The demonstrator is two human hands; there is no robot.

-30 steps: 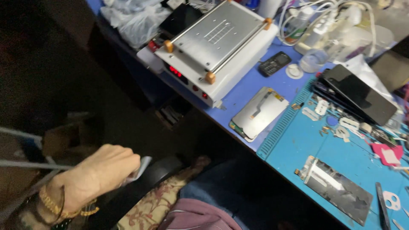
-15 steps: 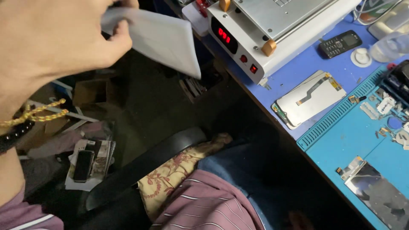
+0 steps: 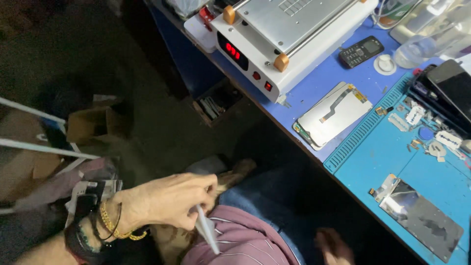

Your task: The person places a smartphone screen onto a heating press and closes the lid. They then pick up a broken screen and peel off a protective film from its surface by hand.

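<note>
My left hand [image 3: 164,201], with a gold chain and dark bands at the wrist, pinches a thin white sheet [image 3: 207,231] that hangs edge-on over my lap and striped shirt [image 3: 245,240]. My right hand [image 3: 334,246] shows blurred at the bottom edge, below the bench edge, with its fingers unclear. On the blue bench a phone screen panel [image 3: 334,115] lies face down beside a white heating machine [image 3: 289,34] with a red display.
A blue ribbed mat [image 3: 422,162] holds small parts and a dark cracked panel [image 3: 421,217]. A small black keypad phone [image 3: 362,50], a white round cap [image 3: 385,64] and a dark phone [image 3: 454,88] lie behind. Cardboard boxes [image 3: 93,122] and clutter sit on the floor left.
My left hand, raised close to the camera with the white sheet half a second ago, has come down to my lap, still holding the sheet. The view has swung back toward the bench.
</note>
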